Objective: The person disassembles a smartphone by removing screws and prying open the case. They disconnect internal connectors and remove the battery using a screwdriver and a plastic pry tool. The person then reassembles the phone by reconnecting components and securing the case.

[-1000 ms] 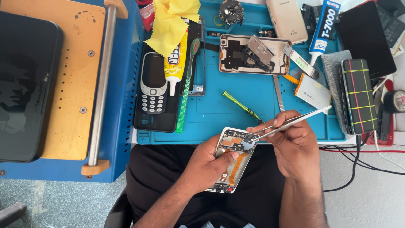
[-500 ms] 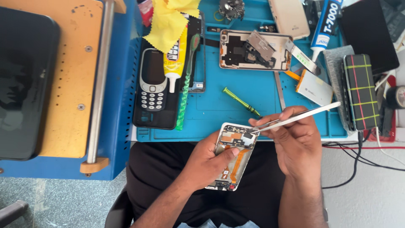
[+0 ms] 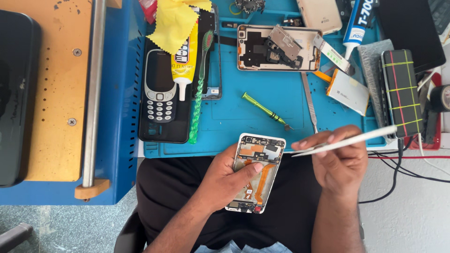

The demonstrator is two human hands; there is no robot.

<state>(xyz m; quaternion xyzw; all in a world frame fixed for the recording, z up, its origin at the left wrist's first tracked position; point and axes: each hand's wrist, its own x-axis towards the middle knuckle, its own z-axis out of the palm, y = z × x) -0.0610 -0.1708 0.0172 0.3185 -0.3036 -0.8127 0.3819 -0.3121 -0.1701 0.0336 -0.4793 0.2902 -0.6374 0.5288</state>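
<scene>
A blue mat (image 3: 262, 126) covers the cluttered table. Below it, the left hand (image 3: 225, 180) grips an opened phone (image 3: 257, 172), long axis tilted near-upright. The right hand (image 3: 340, 161) pinches white tweezers (image 3: 347, 140), tips just right of the phone's top.

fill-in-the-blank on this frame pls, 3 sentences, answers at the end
1. The left hand holds an opened ____ with its insides facing up.
2. The right hand grips white ____, tips pointing toward the left hand.
3. The green screwdriver lies on the ____ mat.

Answers: phone; tweezers; blue
</scene>
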